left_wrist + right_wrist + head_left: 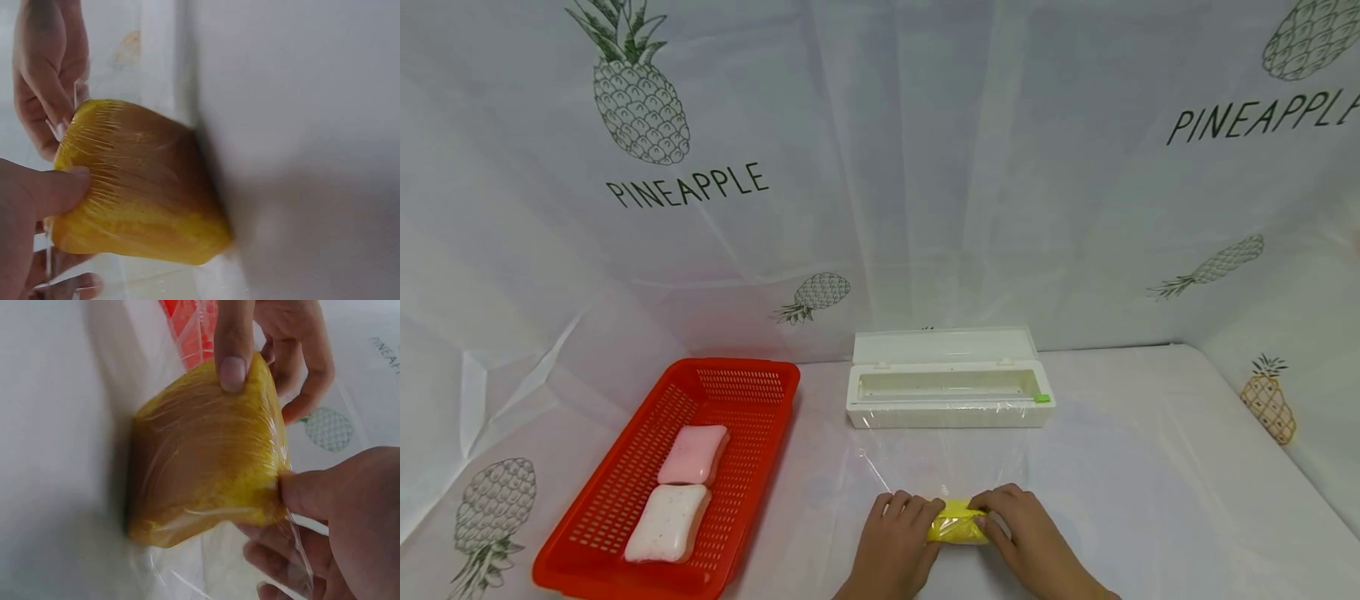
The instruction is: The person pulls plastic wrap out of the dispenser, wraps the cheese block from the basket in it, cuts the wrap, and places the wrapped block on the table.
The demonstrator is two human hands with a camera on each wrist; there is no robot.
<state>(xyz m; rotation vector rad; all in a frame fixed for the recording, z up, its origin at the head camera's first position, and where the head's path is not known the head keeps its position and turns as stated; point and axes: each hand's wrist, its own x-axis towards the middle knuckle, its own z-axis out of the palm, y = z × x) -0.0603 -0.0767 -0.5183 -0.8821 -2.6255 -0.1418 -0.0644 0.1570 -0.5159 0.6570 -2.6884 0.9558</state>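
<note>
At the bottom centre of the head view, a yellow sponge [957,527] sits between a person's two hands, with clear film [943,471] drawn over it in shiny wrinkles. The left hand [898,533] grips its left end and the right hand [1026,537] its right end, fingers bent and parted only by the thickness of the sponge. At the lower left of the left wrist view, the left thumb [62,190] presses on the near face of the sponge while other fingers show below it. At the right of the right wrist view, the right thumb [306,494] pinches a corner, with fingers underneath among loose film.

From the hands, the film runs up the frame to a long white box [951,417] at the centre, on the pale counter [1150,467]. Its lid [943,346] stands raised at the back, and a green tab [1042,398] sits at the right end of its front edge. At the lower left of the frame, a red basket [741,364] holds a pink sponge [692,454] with a white sponge [666,523] just below it. Across the top hangs a white cloth [925,167] printed with pineapples [642,112]
</note>
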